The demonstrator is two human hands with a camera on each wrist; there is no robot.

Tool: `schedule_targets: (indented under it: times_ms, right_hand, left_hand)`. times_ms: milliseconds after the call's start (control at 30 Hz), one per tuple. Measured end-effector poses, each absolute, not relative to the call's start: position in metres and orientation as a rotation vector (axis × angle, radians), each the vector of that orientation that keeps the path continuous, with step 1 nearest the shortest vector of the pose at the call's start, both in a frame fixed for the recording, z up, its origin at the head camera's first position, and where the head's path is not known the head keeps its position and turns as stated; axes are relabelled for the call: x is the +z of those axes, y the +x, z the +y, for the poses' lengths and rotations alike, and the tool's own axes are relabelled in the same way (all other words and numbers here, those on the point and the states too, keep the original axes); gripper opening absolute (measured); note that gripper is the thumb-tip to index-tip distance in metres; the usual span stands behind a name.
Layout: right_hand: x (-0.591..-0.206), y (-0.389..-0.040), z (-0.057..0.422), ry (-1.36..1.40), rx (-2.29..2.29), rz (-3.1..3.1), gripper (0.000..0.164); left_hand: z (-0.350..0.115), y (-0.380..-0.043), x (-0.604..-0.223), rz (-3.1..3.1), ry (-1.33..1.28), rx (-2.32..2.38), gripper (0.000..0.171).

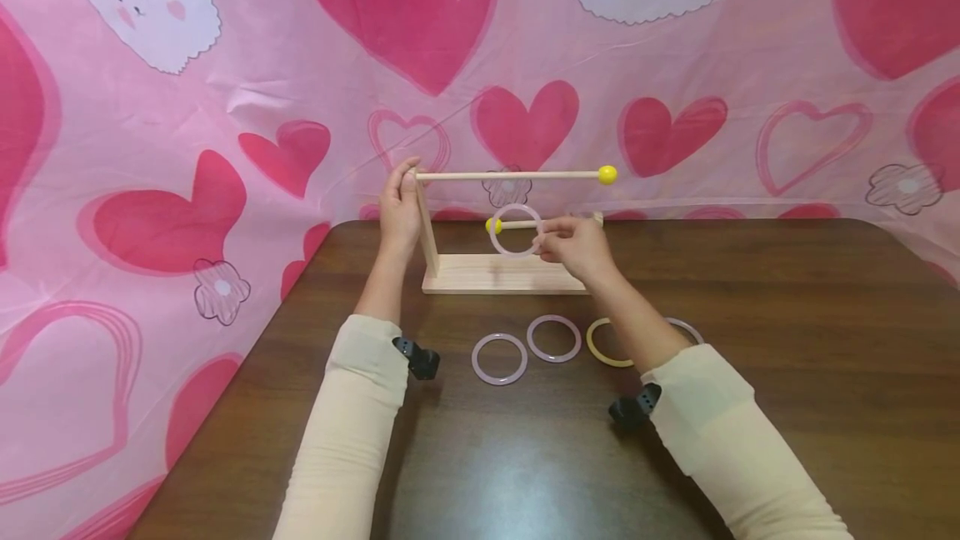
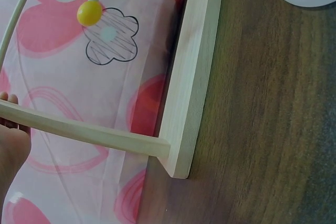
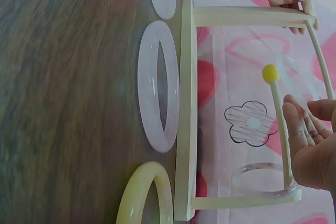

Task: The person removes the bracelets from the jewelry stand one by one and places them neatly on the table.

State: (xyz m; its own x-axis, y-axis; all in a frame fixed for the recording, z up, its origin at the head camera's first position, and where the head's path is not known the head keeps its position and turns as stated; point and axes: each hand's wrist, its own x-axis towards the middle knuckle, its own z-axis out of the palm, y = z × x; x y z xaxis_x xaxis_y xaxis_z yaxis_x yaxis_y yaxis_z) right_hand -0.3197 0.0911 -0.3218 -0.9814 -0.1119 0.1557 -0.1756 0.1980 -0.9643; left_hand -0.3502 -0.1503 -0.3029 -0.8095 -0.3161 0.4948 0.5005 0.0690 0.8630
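Observation:
My left hand point(image 1: 400, 211) grips the top of the left post point(image 1: 427, 227) of a wooden stand point(image 1: 502, 275). My right hand point(image 1: 576, 247) pinches a pale purple ring point(image 1: 517, 207) at its right side, in front of the stand. This ring is by the yellow ball point(image 3: 270, 73) at the tip of the lower rod point(image 3: 279, 114); whether it is around the rod I cannot tell. In the right wrist view, a see-through ring point(image 3: 240, 186) hangs on the lower rod near its post. The upper rod point(image 1: 510, 176) ends in another yellow ball point(image 1: 607, 175).
On the brown table point(image 1: 480, 448), before the stand, lie two pale purple rings, a left one point(image 1: 476, 359) and a right one point(image 1: 553, 317). A yellow ring point(image 1: 592, 347) and another pale ring point(image 1: 688, 327) are partly hidden by the right forearm. A pink heart-patterned cloth point(image 1: 262, 48) hangs behind.

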Motion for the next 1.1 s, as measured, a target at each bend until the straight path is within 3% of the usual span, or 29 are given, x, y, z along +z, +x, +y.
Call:
schedule_targets:
  times_ms: [767,1100]
  right_hand:
    - [-0.320,-0.312,0.124,0.295,2.074,-2.279,0.029]
    - [-0.315,-0.306,0.139,0.331,1.906,-2.333,0.026]
  left_hand:
    - [-0.150,-0.350,-0.303,-1.776,-0.150,-1.785,0.032]
    - [-0.153,-0.353,-0.303,-1.777,-0.162,-1.827,0.033]
